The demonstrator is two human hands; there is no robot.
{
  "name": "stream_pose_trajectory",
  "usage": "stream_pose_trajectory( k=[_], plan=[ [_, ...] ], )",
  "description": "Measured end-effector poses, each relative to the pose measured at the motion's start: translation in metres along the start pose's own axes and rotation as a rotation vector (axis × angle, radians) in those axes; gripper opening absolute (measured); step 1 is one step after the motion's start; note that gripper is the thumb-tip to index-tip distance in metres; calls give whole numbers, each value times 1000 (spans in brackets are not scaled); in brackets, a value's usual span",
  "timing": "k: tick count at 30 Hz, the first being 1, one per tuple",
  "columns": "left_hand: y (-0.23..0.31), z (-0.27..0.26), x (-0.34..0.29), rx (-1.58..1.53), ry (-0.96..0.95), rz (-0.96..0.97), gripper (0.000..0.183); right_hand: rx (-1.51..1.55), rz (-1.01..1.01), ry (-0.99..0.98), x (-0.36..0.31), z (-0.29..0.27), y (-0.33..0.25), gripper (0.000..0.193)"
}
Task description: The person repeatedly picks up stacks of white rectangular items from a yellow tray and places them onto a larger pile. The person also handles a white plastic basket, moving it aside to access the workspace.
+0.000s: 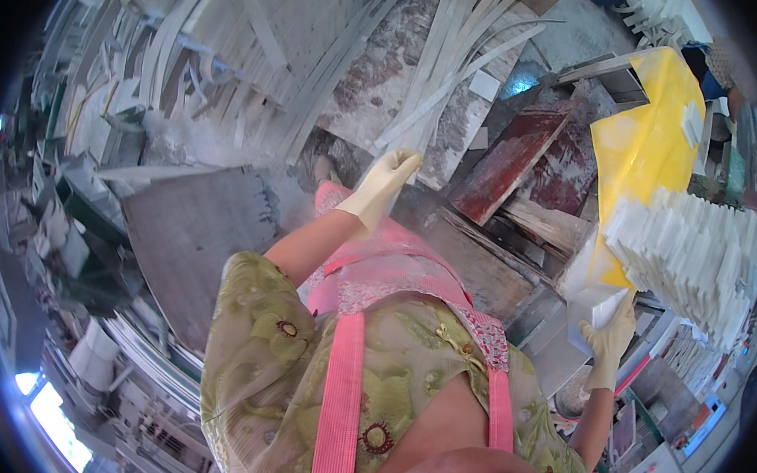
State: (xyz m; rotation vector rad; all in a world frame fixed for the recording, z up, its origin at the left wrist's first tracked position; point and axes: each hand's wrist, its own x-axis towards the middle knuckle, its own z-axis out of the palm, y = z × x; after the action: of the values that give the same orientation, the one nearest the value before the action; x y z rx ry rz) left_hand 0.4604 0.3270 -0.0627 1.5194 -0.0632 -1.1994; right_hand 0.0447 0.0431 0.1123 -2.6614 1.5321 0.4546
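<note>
Chalk-white and easily toppled

A snag might drag the creased yellow sheeting (649, 131), or a bump topple the ribbed white slat stack (690, 261) against it. An uneven pull could tangle the long, flat strips (443, 69) beside the left hand (385, 185), curled; I can't tell its hold. The right hand (610, 333) clasps an angular white block (604, 307) at the sheeting's near end.

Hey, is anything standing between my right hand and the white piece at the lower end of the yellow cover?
Nothing visible does: your gloved right hand is right at the near end of the white piece. The white stack stands beside them, up and to the right, not between.
</note>
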Motion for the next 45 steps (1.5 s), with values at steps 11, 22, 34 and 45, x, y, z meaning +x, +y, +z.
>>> stream_pose_trajectory(
  k=[11,22,34,45],
  plan=[
    [130,-133,120,113,-91,83,40,29,-178,88,147,-38,-299,130],
    [151,-241,292,350,433,89,39,-122,-331,145,366,-73,-498,122],
    [16,-337,335,751,493,-380,36,68,-619,85,725,38,-682,114],
    [162,-242,481,195,366,-557,35,144,-760,39,920,174,-827,110]
  ],
)
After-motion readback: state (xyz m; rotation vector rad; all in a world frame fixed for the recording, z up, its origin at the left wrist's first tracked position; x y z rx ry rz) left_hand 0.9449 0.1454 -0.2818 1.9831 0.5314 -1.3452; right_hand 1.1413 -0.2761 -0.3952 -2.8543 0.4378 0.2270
